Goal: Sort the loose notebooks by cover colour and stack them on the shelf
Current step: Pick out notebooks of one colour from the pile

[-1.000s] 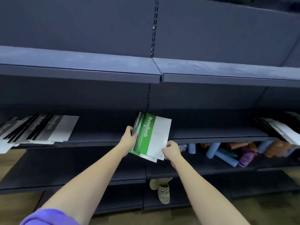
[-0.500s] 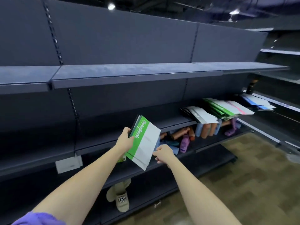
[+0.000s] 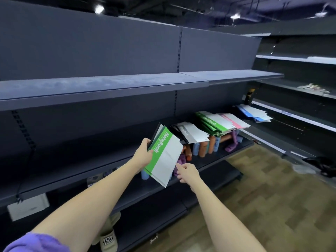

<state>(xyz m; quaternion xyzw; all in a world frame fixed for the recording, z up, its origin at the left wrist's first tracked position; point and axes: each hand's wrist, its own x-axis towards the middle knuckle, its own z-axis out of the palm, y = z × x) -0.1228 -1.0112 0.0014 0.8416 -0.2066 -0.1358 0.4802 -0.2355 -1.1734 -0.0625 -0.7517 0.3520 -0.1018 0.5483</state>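
My left hand (image 3: 143, 153) grips a small bundle of notebooks by its left edge; the top one is a green and white notebook (image 3: 164, 155) with "NoteBook" on the green band, and darker covers show behind it. Just to the right of the bundle's lower corner hovers my right hand (image 3: 187, 172), fingers loosely curled and holding nothing. On the middle shelf (image 3: 109, 157) further right lie a black and white notebook pile (image 3: 190, 132), a green notebook stack (image 3: 212, 123), a pink-edged notebook (image 3: 234, 120) and a blue notebook pile (image 3: 254, 113).
Coloured bottles (image 3: 203, 148) stand on the shelf below the notebook piles. The upper shelf (image 3: 101, 88) is bare. A slipper (image 3: 108, 240) lies by the bottom shelf. Wooden floor (image 3: 263, 197) opens to the right, with a dark heap (image 3: 321, 165) beyond it.
My view has swung to the right along the shelves, bringing the sorted piles into sight. My right hand has let go of the bundle, which my left hand holds alone.
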